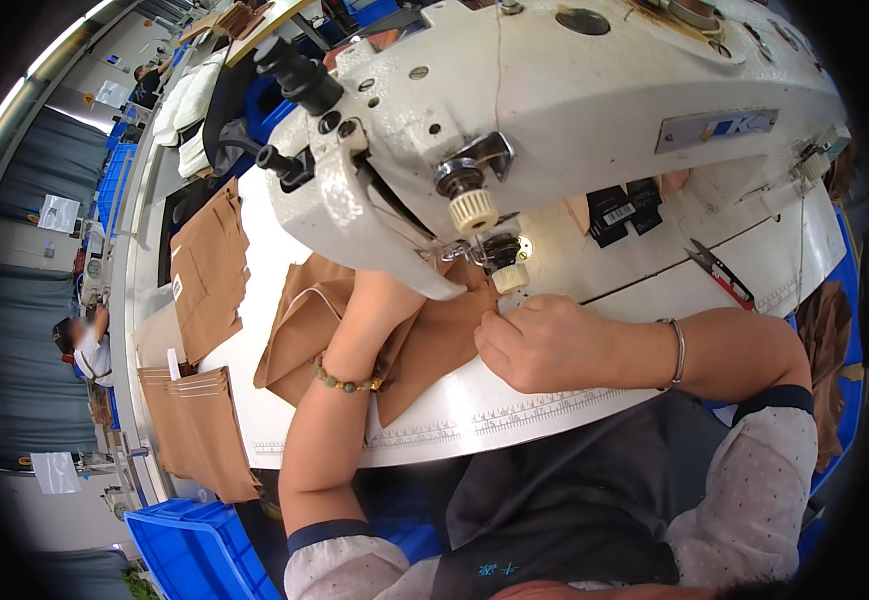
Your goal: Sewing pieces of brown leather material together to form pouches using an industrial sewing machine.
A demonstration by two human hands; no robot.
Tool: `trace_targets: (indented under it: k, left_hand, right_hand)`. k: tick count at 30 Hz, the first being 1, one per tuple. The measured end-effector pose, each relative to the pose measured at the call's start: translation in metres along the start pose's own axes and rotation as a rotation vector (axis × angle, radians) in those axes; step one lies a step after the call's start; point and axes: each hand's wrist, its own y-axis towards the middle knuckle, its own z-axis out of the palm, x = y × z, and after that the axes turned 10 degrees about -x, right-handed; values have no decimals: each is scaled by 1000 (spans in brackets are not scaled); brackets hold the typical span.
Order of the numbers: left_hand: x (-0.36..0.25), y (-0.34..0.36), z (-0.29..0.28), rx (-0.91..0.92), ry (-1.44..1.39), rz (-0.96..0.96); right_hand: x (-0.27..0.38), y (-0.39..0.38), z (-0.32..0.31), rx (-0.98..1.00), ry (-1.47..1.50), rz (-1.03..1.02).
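Observation:
A folded piece of brown fabric [434, 360] lies on the white sewing table, its right end under the needle area of a white sewing machine [574, 90]. My right hand [544, 345] is closed, thumb and fingers pinching the fabric's edge just in front of the presser foot. My left hand [391, 300] rests on the fabric, left of the needle. The machine head covers its fingers, so I cannot see how they are set. Part of the fabric rises in a loose fold to the left of that wrist.
Brown fabric pieces [209, 265] lie left, with another stack [199, 425] hanging over the table edge. Black labels [626, 212] and red-handled snips [722, 275] lie to the right. A printed ruler [514, 412] runs along the front edge. A blue crate [199, 550] stands lower left.

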Motion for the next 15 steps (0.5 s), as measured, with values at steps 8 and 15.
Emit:
trace_targets:
  k: [8, 15]
  left_hand:
    - [-22, -10, -13, -43, 28, -54]
    - [-86, -79, -14, -159, 355, 166]
  right_hand:
    - [-3, 5, 6, -142, -38, -6]
    - [-6, 5, 9, -175, -25, 47]
